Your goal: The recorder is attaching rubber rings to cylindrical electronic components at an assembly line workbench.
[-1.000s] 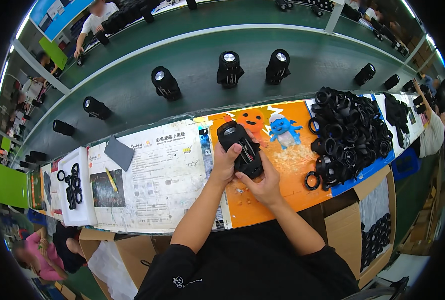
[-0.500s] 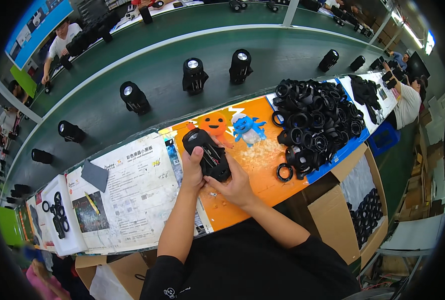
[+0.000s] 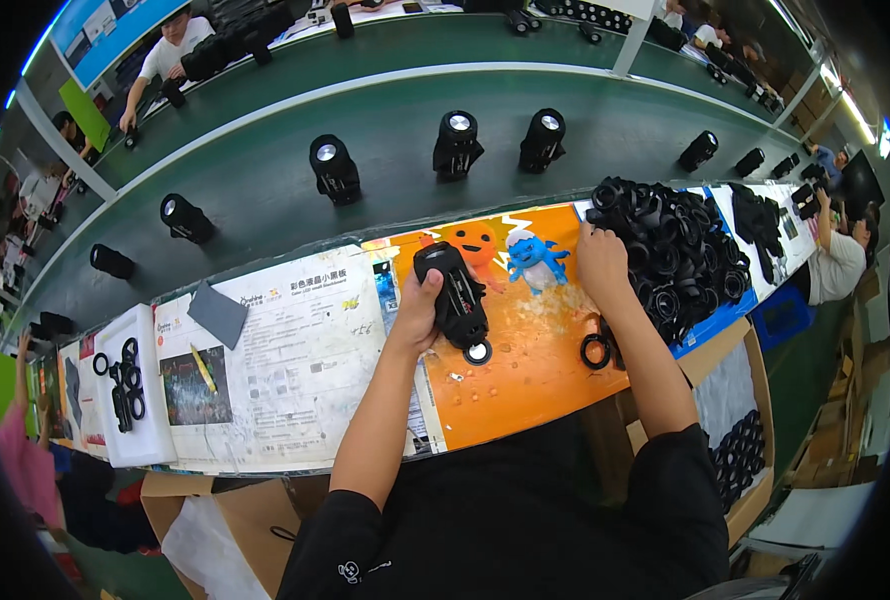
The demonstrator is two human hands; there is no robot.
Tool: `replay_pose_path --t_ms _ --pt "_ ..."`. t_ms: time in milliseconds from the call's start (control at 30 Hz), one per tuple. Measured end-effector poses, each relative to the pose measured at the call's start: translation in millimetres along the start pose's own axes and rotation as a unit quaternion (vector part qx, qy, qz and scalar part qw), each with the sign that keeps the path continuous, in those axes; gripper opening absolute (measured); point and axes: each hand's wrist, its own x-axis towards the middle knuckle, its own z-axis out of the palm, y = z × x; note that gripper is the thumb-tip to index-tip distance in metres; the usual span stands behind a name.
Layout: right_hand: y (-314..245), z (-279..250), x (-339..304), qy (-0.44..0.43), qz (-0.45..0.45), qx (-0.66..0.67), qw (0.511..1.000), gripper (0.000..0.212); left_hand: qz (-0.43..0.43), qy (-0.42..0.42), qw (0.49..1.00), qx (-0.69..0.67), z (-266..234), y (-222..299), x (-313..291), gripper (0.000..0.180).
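Wrapped in my left hand is a black cylindrical device, tilted over the orange part of the worktop, with a pale round end at its lower tip. My right hand reaches to the left edge of a heap of black rings. Its fingers are bent down against the heap, and what they pinch, if anything, is hidden. One loose black ring lies on the orange surface below that hand.
Beyond the worktop runs a dark green conveyor carrying several similar black devices. A white tray with black parts, a grey cloth and a yellow pen lie left. Open cardboard boxes stand below. Other people work nearby.
My right hand has let go of the device and moved right to the heap of rings. My left hand still holds the device. The whole view has shifted.
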Motion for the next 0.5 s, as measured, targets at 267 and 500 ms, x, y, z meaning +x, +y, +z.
replay_pose_path --t_ms 267,500 --pt "-59.0 -62.1 1.7 -0.147 -0.088 0.563 0.808 0.03 0.001 -0.009 1.0 0.015 8.9 19.9 -10.1 0.06" --pt "-68.4 -54.0 -19.8 -0.09 -0.066 0.55 0.828 0.028 -0.029 0.021 0.999 0.037 -1.6 14.3 -5.8 0.061"
